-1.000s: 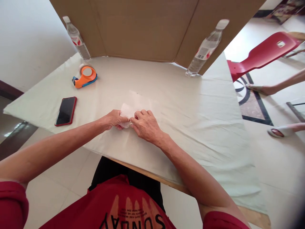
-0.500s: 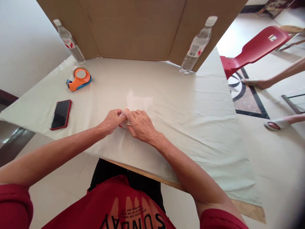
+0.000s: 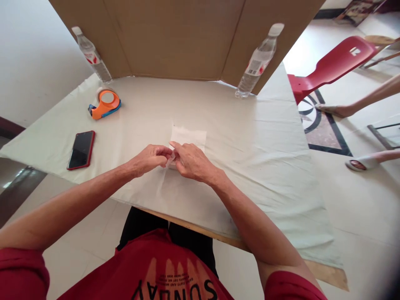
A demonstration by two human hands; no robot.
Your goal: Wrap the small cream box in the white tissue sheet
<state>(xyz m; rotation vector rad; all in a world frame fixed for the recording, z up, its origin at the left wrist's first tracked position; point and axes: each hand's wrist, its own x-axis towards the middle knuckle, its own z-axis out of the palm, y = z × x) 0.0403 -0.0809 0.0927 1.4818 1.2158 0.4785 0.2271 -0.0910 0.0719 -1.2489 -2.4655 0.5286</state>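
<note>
My left hand (image 3: pixel 150 160) is closed in a loose pinch, its fingertips on a small piece of thin, whitish, see-through film (image 3: pixel 171 159). From the other side my right hand (image 3: pixel 195 162) meets it, fingers curled and closed on the same film. Whether the film is plastic or thin tissue, I cannot tell. A flat white sheet (image 3: pixel 190 136), like tissue paper, shows on the cloth just beyond my hands, its near part hidden by my right hand.
On the cloth-covered table (image 3: pixel 225 125) at left lie a red-cased phone (image 3: pixel 81 150) and an orange tape dispenser (image 3: pixel 106 104). Two water bottles (image 3: pixel 92 56) (image 3: pixel 258 62) stand by the cardboard screen (image 3: pixel 175 37). A red chair (image 3: pixel 337 62) and another person's legs (image 3: pixel 359 104) are at right.
My hands have loosened from a tight bunch around the film, and the right hand has shifted slightly right. The white sheet shows more squarely, shifted a little right.
</note>
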